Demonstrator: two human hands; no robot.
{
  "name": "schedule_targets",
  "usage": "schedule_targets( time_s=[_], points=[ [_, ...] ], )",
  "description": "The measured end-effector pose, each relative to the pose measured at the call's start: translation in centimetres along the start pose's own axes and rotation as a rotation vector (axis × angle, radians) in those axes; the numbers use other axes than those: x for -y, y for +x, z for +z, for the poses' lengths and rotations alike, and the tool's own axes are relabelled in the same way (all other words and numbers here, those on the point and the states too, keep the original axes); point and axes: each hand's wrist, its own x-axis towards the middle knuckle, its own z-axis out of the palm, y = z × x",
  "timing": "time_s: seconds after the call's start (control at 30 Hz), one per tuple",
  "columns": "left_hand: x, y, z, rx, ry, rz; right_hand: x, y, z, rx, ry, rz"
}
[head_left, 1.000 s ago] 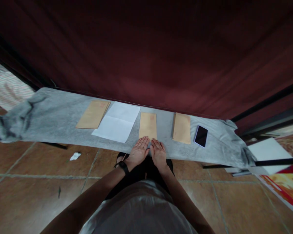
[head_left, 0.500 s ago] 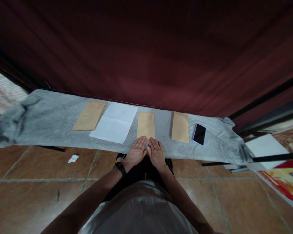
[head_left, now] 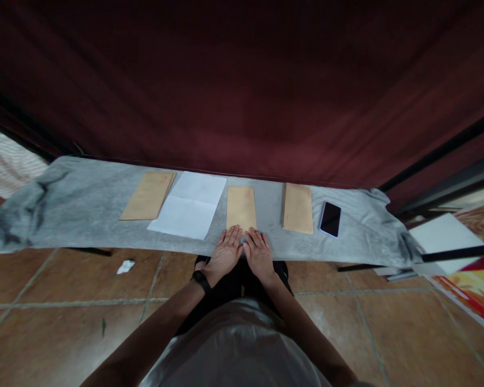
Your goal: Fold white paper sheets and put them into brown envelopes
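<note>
A brown paper envelope [head_left: 241, 207] lies flat in front of me on the grey cloth, its near end under my fingers. My left hand [head_left: 227, 250] rests flat with fingers stretched over the envelope's near left corner. Beside it, my right hand [head_left: 258, 251] lies flat over the near right corner, thumbs almost meeting. Neither hand grips anything. Left of the envelope is a white sheet of paper [head_left: 189, 205] with a crease across it. Its left edge adjoins a stack of brown envelopes [head_left: 147, 196]. Another envelope stack [head_left: 298, 208] lies to the right.
A phone [head_left: 330, 219] lies at the right on the narrow cloth-covered table [head_left: 84, 204]. Behind the table hangs a dark red curtain [head_left: 242, 107]. Black metal bars [head_left: 447, 148] frame the right side. A crumpled white tissue [head_left: 126, 266] is on the tiled floor.
The view has tilted slightly. Both hands stay flat at the envelope's near end, and the papers and phone keep their places on the cloth.
</note>
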Motion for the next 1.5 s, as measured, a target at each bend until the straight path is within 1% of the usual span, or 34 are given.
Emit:
schedule_targets(
  time_s=[0.13,0.2,0.33,0.47,0.53,0.63,0.83,0.9,1.0,1.07,1.17,1.27,1.33,1.37,1.43,1.5],
  points=[
    [-0.4,0.3,0.3,0.000,-0.050,-0.005,0.2,0.2,-0.1,0.001,0.006,-0.006],
    [-0.2,0.3,0.3,-0.025,-0.115,-0.049,0.2,0.2,-0.1,-0.005,0.011,0.004],
    [0.2,0.6,0.1,-0.098,-0.315,-0.247,0.2,0.2,0.0,-0.006,0.023,0.022],
    [0.3,1.9,-0.3,-0.116,-0.578,-0.449,0.2,0.2,0.3,-0.018,0.029,0.029],
    [0.4,2.5,-0.4,-0.145,-0.744,-0.538,0.2,0.2,0.4,-0.026,0.030,0.031],
    [0.9,3.2,-0.5,-0.208,-0.934,-0.628,0.2,0.3,0.4,-0.032,0.033,0.040],
    [1.3,3.9,-0.7,-0.285,-1.113,-0.739,0.6,1.0,-0.3,0.013,0.008,0.077],
    [1.1,4.4,-0.9,-0.299,-1.161,-0.755,0.8,1.3,-0.6,0.023,-0.005,0.083],
    [0.3,5.0,-1.2,-0.293,-1.175,-0.717,1.0,1.8,-0.9,0.007,-0.002,0.086],
    [-0.4,5.4,-1.6,-0.298,-1.191,-0.676,1.1,2.1,-1.1,-0.009,0.000,0.110],
    [-1.7,5.7,-2.3,-0.301,-1.226,-0.575,0.9,2.4,-1.6,-0.003,0.009,0.188],
    [-3.0,5.9,-3.0,-0.265,-1.258,-0.465,0.1,2.8,-2.2,-0.021,0.157,0.306],
    [-3.5,5.8,-3.1,-0.240,-1.236,-0.402,-0.5,3.2,-2.4,-0.075,0.373,0.415],
    [-3.6,5.7,-2.9,-0.238,-1.202,-0.385,-0.8,3.4,-2.4,-0.111,0.522,0.478],
    [-3.6,5.5,-2.3,-0.253,-1.117,-0.404,-1.2,3.7,-2.2,-0.172,0.815,0.585],
    [-3.4,5.2,-1.2,-0.231,-1.101,-0.479,-1.3,3.9,-1.7,-0.187,1.050,0.644]
  ],
)
